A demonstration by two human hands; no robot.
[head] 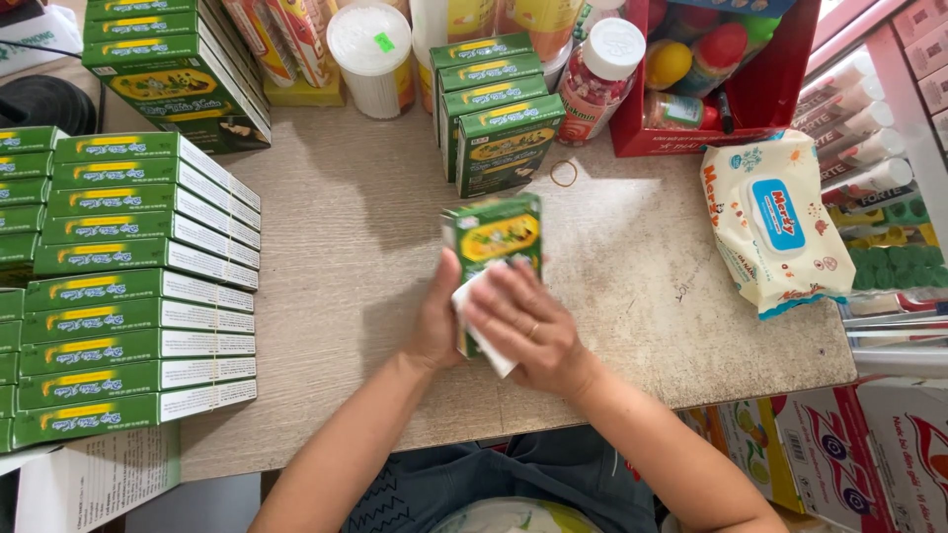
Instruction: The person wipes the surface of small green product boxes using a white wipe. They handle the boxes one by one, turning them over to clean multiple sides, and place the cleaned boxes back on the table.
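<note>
Right hand over half-hidden green box

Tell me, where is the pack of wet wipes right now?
In the head view, the wet wipes pack lies on the right side of the table, just below the red box and away from both hands.

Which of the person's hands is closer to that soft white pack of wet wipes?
Right. The right hand, wiping the held green box, lies nearer the white wet-wipes pack; the left hand sits behind the box, farther away.
</note>
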